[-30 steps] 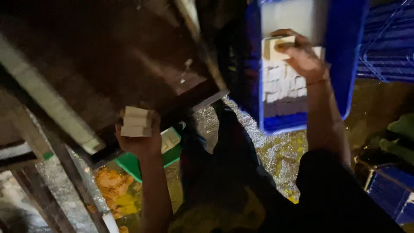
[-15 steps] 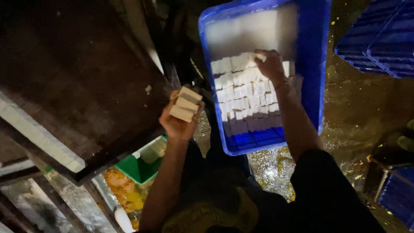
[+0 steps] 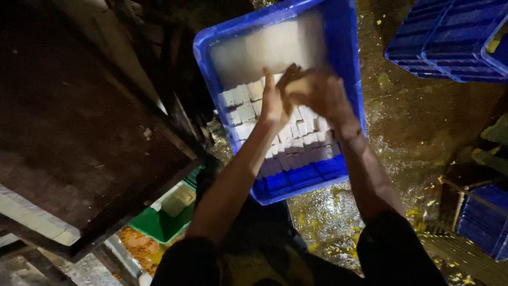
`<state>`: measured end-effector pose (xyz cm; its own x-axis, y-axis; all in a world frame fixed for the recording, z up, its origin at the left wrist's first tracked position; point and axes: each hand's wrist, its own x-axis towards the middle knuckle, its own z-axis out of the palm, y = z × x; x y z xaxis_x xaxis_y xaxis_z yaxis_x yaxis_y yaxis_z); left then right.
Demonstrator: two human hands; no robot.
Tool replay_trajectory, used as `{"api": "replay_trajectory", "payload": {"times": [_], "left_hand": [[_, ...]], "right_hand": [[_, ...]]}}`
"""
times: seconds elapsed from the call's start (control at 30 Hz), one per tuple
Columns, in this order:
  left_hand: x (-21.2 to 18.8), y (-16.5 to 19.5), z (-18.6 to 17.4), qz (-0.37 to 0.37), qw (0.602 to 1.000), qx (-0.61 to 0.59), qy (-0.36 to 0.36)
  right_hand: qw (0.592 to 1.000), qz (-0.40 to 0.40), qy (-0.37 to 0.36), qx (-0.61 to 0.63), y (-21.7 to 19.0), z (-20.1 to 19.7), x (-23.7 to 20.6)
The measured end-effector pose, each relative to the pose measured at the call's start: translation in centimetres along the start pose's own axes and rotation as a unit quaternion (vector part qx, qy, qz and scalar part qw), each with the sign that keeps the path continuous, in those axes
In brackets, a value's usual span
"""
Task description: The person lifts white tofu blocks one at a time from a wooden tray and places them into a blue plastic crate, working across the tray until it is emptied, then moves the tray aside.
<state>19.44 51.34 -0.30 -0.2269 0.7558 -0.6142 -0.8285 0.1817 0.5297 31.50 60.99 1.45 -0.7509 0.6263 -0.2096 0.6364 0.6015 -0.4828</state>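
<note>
Over the blue crate (image 3: 346, 58), which fills the frame from twelve to about four o'clock, both hands have come together where half a second ago they were apart. The left hand (image 3: 275, 100) has carried its pale blocks across from the dark table (image 3: 79, 132) at nine o'clock. It now stands open and upright against the right hand (image 3: 323, 95), the two cupping a pale block (image 3: 299, 86); the exact grip is blurred. Just below, at six o'clock, lie the white blocks (image 3: 288, 140) packed in the crate.
</note>
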Motion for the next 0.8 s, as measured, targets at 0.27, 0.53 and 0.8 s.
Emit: {"api": "replay_trajectory", "payload": {"times": [0.27,0.53,0.8], "left_hand": [[5.9,1.3,0.9,0.415,0.571,0.708,0.01],[4.7,1.1,1.0,0.199,0.691,0.691,-0.068],[-6.4,2.8,-8.8,0.337,0.827,0.45,-0.015]], "right_hand": [[0.997,-0.032,-0.012,-0.07,1.1,-0.5,4.2],[0.982,-0.141,-0.093,-0.079,3.6,-0.3,4.6],[0.978,0.076,0.195,-0.002,-0.8,0.3,6.9]]}}
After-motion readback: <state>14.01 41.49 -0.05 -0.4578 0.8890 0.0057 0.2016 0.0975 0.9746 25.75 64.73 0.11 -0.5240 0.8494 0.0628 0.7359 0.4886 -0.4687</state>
